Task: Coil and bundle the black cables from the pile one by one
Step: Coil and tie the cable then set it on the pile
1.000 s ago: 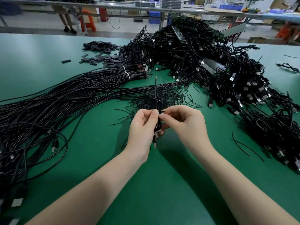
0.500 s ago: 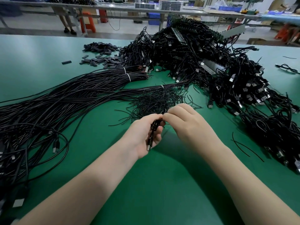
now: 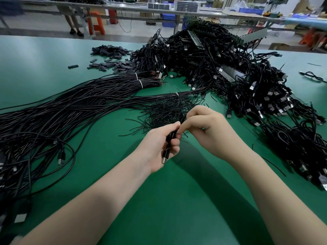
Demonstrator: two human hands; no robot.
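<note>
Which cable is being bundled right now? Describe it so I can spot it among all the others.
Start at the green table and follow both forearms to where the hands meet at centre. The coiled cable sits in the left hand, with the right hand pinching at its top. Unlike the loose cables around it, it is off the table, its USB plug hanging below the left fingers.

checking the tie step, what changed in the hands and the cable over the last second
The left hand went from pinching the coil at its fingertips to gripping it in the fist, plug hanging below. The thin strand that stood up above the coil is gone. The right hand kept pinching at the coil's top. The pile stayed put.
</note>
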